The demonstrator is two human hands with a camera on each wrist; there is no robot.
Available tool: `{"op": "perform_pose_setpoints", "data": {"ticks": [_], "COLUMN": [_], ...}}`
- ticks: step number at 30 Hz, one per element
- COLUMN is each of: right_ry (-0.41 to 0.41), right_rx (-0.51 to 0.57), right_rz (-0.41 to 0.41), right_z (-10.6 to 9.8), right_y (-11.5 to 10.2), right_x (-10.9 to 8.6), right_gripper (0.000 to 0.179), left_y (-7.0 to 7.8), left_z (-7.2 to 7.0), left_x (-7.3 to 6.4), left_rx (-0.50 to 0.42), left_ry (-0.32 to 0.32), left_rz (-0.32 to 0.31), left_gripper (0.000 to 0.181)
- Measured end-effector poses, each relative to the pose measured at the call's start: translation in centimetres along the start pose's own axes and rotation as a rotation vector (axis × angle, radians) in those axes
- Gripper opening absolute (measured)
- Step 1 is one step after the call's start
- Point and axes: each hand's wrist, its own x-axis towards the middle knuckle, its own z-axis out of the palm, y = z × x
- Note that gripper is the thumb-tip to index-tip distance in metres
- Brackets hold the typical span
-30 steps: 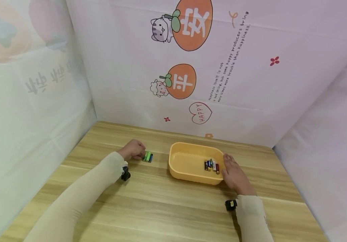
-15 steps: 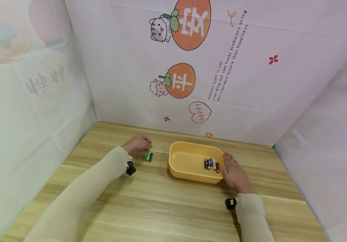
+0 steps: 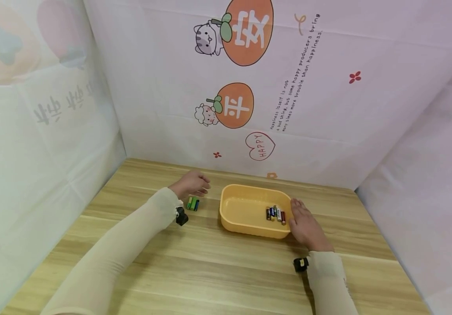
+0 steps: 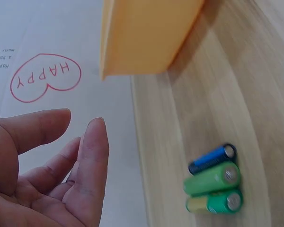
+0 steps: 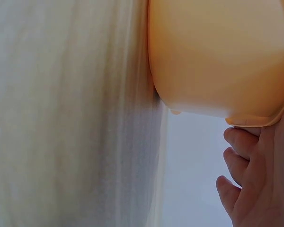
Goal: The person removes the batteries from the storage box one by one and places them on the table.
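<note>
My left hand (image 3: 192, 183) is above the table, behind a small row of batteries, with thumb and fingers apart and nothing between them. That row has a blue battery (image 4: 213, 158), a light green battery (image 4: 212, 178) and a green-and-gold battery (image 4: 215, 202), lying side by side. To their right is a yellow plastic bin (image 3: 245, 228), its wall also filling the top of the right wrist view. Several batteries (image 3: 276, 214) of mixed colours lie in its right part. My right hand (image 3: 307, 225) rests along the bin's right end, fingers extended against the outer wall.
A wood-grain table (image 3: 218, 275) carries everything. Printed white cloth (image 3: 162, 87) rises behind its far edge, and more cloth hangs at both sides. Each wrist wears a small black camera, such as the left wrist camera (image 3: 181, 216).
My left hand has moved right and toward the far edge, away from the row of batteries, its fingers spreading. The right hand has stayed at the bin, which has not moved.
</note>
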Motion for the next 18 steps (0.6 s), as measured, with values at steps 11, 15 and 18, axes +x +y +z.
{"op": "perform_pose_setpoints", "data": {"ticks": [11,15,18], "right_ry": [0.004,0.000,-0.002], "right_rx": [0.006,0.003,-0.004], "right_rz": [0.006,0.008,0.008], "right_z": [-0.1,0.0,0.0], "right_y": [-0.2,-0.1,0.0], "right_x": [0.0,0.1,0.1], "right_gripper": [0.058,0.058,0.058], "left_y": [2.1,2.8,3.2], "left_z": [1.7,2.5,3.0], "left_x": [0.5,0.8,1.1], "left_rx": [-0.044,-0.049,-0.044], "left_ry": [-0.041,-0.044,-0.030], "left_rz": [0.033,0.030,0.026], "left_gripper": [0.041,0.039,0.036]}}
